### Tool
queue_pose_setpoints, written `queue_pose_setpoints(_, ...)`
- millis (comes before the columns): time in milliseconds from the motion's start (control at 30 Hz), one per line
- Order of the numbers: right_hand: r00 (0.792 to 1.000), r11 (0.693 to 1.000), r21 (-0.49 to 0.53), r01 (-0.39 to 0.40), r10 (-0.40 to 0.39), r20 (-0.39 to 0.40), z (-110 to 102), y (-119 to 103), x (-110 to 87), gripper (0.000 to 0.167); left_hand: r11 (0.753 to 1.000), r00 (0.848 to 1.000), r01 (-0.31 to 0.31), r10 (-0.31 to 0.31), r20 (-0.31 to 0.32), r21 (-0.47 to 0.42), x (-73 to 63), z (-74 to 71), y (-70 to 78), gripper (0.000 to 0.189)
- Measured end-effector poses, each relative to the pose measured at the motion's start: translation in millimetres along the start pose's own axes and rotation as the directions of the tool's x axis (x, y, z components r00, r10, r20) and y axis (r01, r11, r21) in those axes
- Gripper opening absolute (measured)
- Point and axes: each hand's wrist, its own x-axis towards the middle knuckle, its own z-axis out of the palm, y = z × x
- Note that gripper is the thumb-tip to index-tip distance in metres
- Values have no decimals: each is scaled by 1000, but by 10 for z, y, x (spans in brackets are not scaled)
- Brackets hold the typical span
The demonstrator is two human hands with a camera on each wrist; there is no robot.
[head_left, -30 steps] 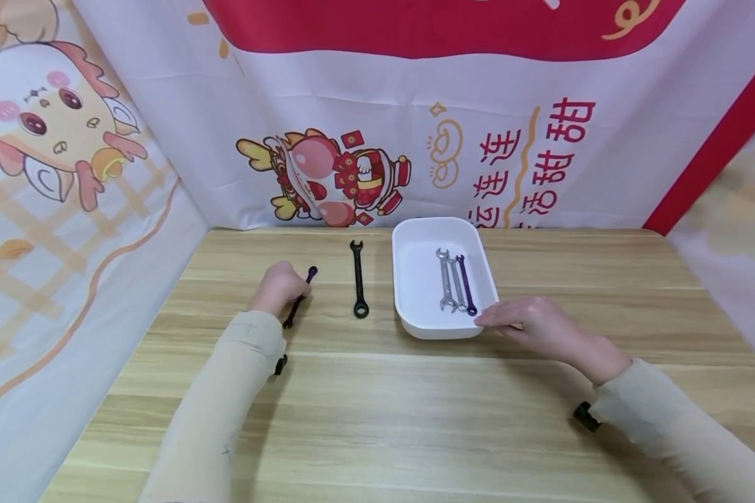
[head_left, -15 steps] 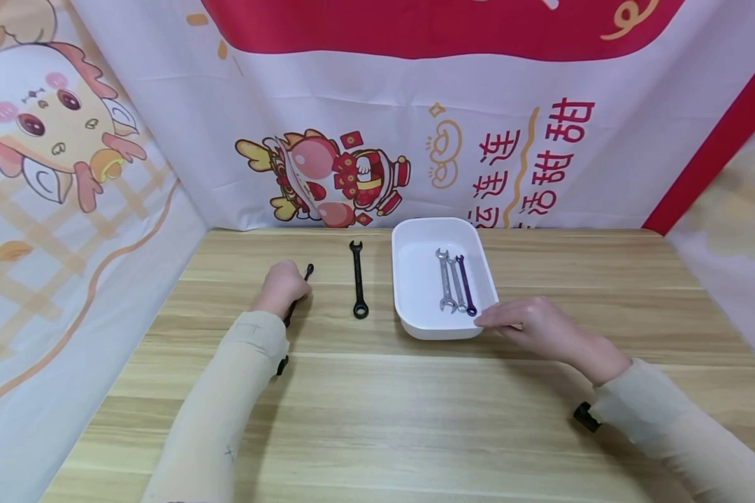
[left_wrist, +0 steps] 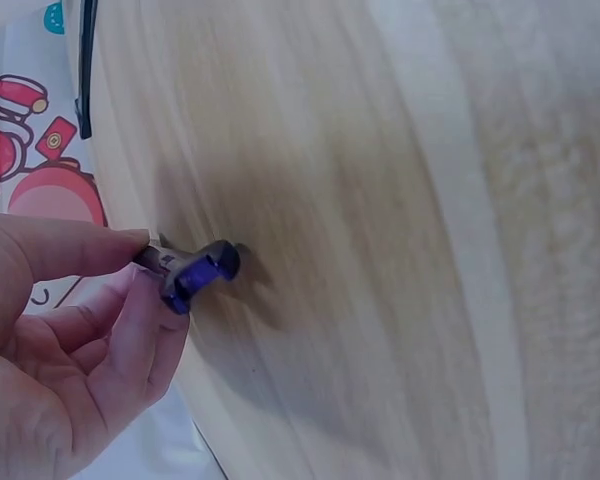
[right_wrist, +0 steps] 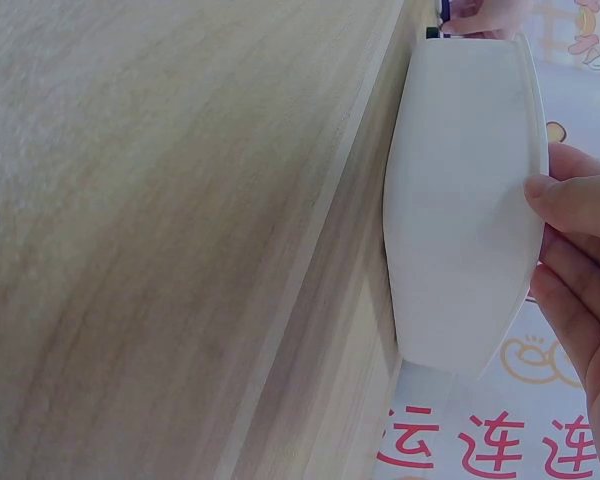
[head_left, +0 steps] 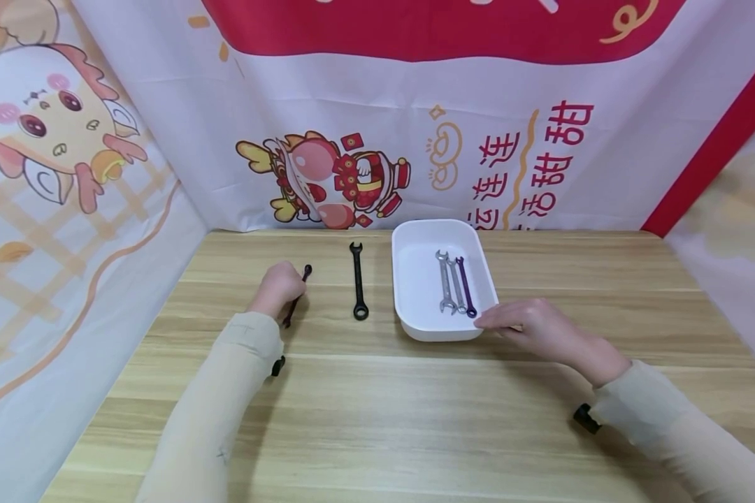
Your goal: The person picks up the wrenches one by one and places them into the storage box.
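My left hand (head_left: 279, 285) pinches a dark purple wrench (left_wrist: 195, 272) between thumb and fingers, at the left of the table. Its open end points toward the left wrist camera, and the hand hides part of the shaft. At the near right corner of a white plastic bin (head_left: 440, 334), my right hand (head_left: 531, 323) grips the rim, thumb on the outer wall in the right wrist view. Inside the bin lie two silver wrenches (head_left: 446, 283) and a purple wrench (head_left: 465, 288), side by side. A black combination wrench (head_left: 358, 283) rests on the table between left hand and bin.
The wood-grain table (head_left: 377, 426) ends at the back against a printed white and red cloth (head_left: 365, 91). Another printed cloth (head_left: 69, 230) borders the left side. Small black wrist devices (head_left: 586, 418) show below both sleeves.
My left hand lifts slightly with the purple wrench, and the wrench has shifted a little leftward. The right hand and bin stay in place.
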Motion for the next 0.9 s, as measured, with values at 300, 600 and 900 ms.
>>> queue_pose_setpoints(300,1000,1000,-8,23,-23,-13,5,3,-1,35,994,998,49,-44,53,-94,-3,-59,-30,33)
queue_pose_setpoints(600,1000,1000,0,23,-23,-17,2,-6,5,36,992,998,38,-33,44,-121,-33,-104,-20,29)
queue_pose_setpoints(900,1000,1000,-2,23,-23,-19,8,13,1,35,991,1000,4,-1,22,-130,-113,-152,49,14)
